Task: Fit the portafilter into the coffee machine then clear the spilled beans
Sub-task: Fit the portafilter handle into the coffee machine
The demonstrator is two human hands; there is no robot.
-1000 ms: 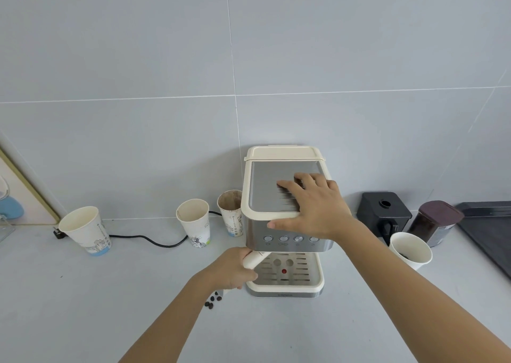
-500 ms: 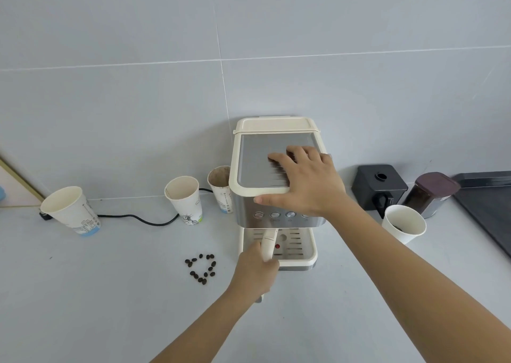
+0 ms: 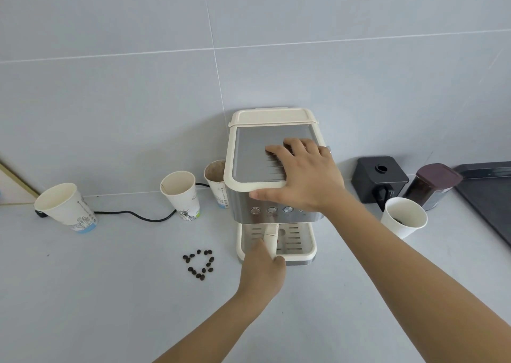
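The cream and steel coffee machine (image 3: 249,166) stands against the tiled wall. My right hand (image 3: 301,177) lies flat on its top plate, fingers spread. The portafilter's cream handle (image 3: 270,238) sticks out straight forward from under the machine's front, above the drip tray; its basket is hidden under the machine. My left hand (image 3: 262,274) is closed around the near end of that handle. Several dark coffee beans (image 3: 199,264) lie in a loose ring on the counter left of the machine.
Three paper cups stand left of the machine: one (image 3: 65,207) at far left, one (image 3: 181,194) in the middle, one (image 3: 217,181) beside the machine. A black cable (image 3: 132,215) runs behind them. Right: a black grinder (image 3: 378,177), a bean jar (image 3: 434,187), a paper cup (image 3: 403,220), a dark tray (image 3: 489,194).
My left hand swung the portafilter handle from pointing left-forward to straight forward under the machine. The beans, hidden by my arm before, now show. My right hand stayed on top.
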